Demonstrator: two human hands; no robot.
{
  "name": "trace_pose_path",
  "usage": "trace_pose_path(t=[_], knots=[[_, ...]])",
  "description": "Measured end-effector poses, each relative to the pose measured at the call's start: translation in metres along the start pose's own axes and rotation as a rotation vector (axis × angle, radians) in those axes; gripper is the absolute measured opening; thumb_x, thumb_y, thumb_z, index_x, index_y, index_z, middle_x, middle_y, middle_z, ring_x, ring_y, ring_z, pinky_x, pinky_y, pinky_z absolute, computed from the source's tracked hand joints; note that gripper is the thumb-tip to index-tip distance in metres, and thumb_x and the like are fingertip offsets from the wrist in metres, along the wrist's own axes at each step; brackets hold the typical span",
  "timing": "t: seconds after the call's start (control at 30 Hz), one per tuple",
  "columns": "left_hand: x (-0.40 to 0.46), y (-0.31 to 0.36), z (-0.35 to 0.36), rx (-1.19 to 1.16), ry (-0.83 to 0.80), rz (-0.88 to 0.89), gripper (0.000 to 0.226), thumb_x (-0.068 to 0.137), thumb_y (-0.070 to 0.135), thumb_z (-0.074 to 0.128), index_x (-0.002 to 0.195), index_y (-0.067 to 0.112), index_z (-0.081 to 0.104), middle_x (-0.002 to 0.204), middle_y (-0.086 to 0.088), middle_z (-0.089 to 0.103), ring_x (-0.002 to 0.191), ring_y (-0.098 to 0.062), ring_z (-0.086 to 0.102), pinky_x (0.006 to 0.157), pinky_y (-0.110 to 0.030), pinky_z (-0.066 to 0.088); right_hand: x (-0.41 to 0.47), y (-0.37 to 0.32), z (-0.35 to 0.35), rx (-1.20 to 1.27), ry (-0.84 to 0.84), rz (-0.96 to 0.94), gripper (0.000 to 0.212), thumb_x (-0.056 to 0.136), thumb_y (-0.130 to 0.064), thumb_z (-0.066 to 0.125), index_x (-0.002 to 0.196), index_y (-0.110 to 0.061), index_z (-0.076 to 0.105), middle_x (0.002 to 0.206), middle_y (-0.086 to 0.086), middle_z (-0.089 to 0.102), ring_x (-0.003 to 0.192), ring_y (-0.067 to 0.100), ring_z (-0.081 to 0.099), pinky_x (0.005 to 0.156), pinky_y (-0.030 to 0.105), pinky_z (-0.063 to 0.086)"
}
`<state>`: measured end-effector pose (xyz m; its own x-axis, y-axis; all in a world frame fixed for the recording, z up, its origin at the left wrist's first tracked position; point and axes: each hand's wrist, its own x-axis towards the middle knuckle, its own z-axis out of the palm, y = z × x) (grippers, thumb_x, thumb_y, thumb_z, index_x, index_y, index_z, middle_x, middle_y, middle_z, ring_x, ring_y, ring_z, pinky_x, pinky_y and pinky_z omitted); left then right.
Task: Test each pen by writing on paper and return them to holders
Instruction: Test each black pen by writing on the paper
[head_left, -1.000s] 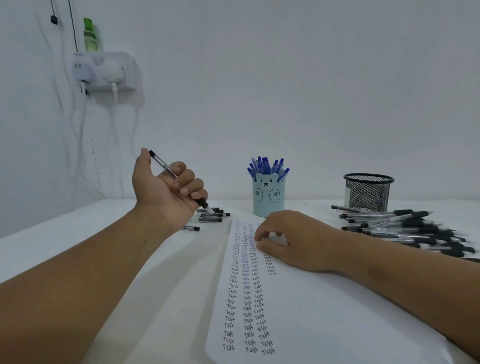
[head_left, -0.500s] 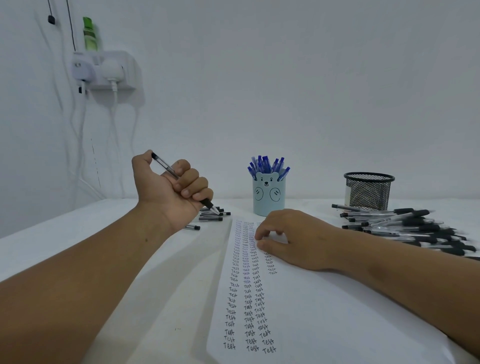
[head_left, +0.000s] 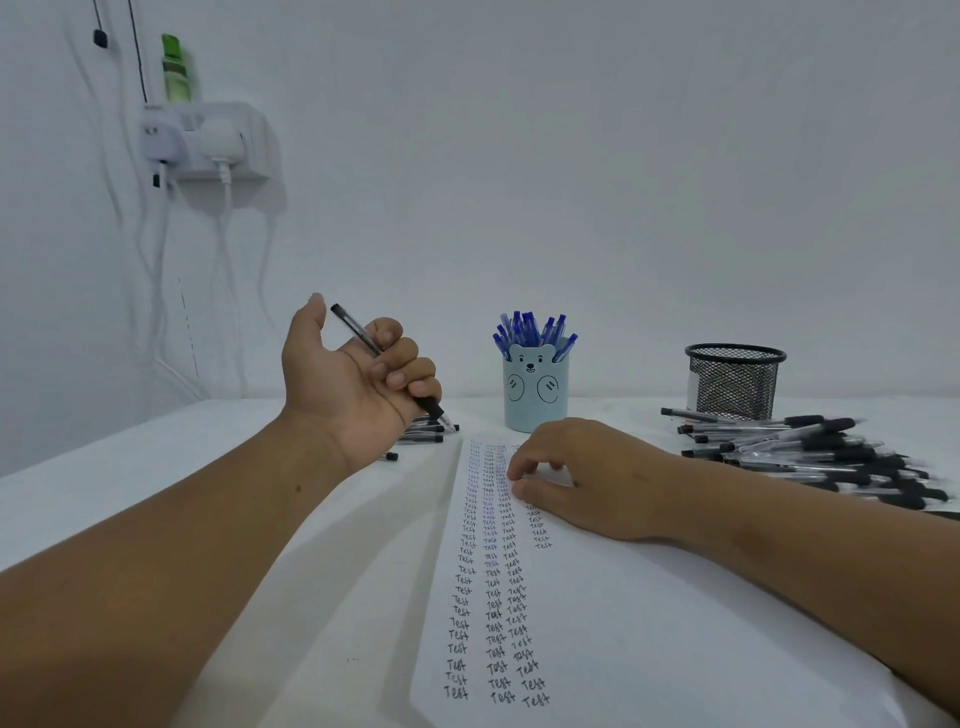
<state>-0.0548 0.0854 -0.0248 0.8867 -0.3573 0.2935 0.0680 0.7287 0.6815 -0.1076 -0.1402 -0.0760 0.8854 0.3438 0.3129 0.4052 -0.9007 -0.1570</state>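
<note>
My left hand (head_left: 358, 384) is raised above the table and grips a black pen (head_left: 358, 335), tip slanting down to the right. My right hand (head_left: 587, 478) rests on the white paper (head_left: 623, 623) with fingers loosely curled, holding nothing. The paper carries columns of the word "Test". A light blue bear holder (head_left: 535, 389) full of blue pens stands behind the paper. A black mesh holder (head_left: 735, 382) stands at the right, with a pile of black pens (head_left: 815, 457) in front of it.
A few black pens (head_left: 426, 434) lie on the table under my left hand. A wall socket with plugs and hanging cables (head_left: 208, 140) and a green bottle (head_left: 176, 70) are on the wall at upper left.
My left hand has opened its thumb away from the pen and dropped slightly, the pen tip nearing the small pile. My right hand stays on the paper.
</note>
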Motion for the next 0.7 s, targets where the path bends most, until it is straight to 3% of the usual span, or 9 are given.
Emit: trace_pose_path(t=[0.17,0.27,0.43,0.57,0.7], knots=[[0.002,-0.005,0.005,0.233,0.085,-0.027,0.047,0.104,0.050,0.036,0.072,0.018,0.046,0.065,-0.001,0.046,0.066,-0.021,0.053,0.073,-0.035,0.042,-0.003,-0.002,-0.004,0.030,0.035,0.037,0.029,0.099,-0.049,0.054,0.120,-0.033,0.065,0.108,-0.021,0.064,0.098,0.000,0.054,0.082,0.017,0.043],[0.004,-0.012,0.006,0.558,0.159,-0.007,0.043,0.106,0.054,0.033,0.079,0.024,0.051,0.079,0.004,0.065,0.080,-0.015,0.060,0.070,-0.033,0.035,-0.005,-0.004,-0.003,0.087,0.097,0.085,0.030,0.098,-0.051,0.053,0.123,-0.037,0.060,0.105,-0.020,0.064,0.096,0.004,0.059,0.085,0.027,0.049],[0.001,-0.023,0.008,0.575,0.121,0.003,0.036,0.107,0.044,0.038,0.088,0.018,0.054,0.083,-0.001,0.057,0.069,-0.015,0.047,0.063,-0.026,0.036,-0.006,-0.005,-0.010,0.076,0.293,0.118,0.024,0.086,-0.031,0.062,0.106,-0.033,0.049,0.097,-0.016,0.057,0.077,0.003,0.052,0.073,0.031,0.046],[-0.002,-0.028,0.009,0.669,-0.008,0.006,0.032,0.103,0.040,0.045,0.092,0.013,0.060,0.090,-0.003,0.049,0.075,-0.020,0.054,0.069,-0.025,0.051,-0.007,-0.015,-0.015,-0.083,0.376,0.077,0.026,0.089,-0.045,0.063,0.110,-0.036,0.051,0.077,-0.023,0.037,0.068,-0.003,0.040,0.063,0.019,0.029],[-0.005,-0.031,0.012,0.736,-0.065,0.034,0.027,0.097,0.035,0.052,0.090,0.013,0.066,0.091,0.001,0.057,0.089,-0.024,0.064,0.083,-0.024,0.056,-0.006,-0.019,-0.017,-0.210,0.364,0.076,0.028,0.097,-0.045,0.054,0.120,-0.033,0.063,0.075,-0.020,0.036,0.079,0.006,0.040,0.070,0.025,0.029]])
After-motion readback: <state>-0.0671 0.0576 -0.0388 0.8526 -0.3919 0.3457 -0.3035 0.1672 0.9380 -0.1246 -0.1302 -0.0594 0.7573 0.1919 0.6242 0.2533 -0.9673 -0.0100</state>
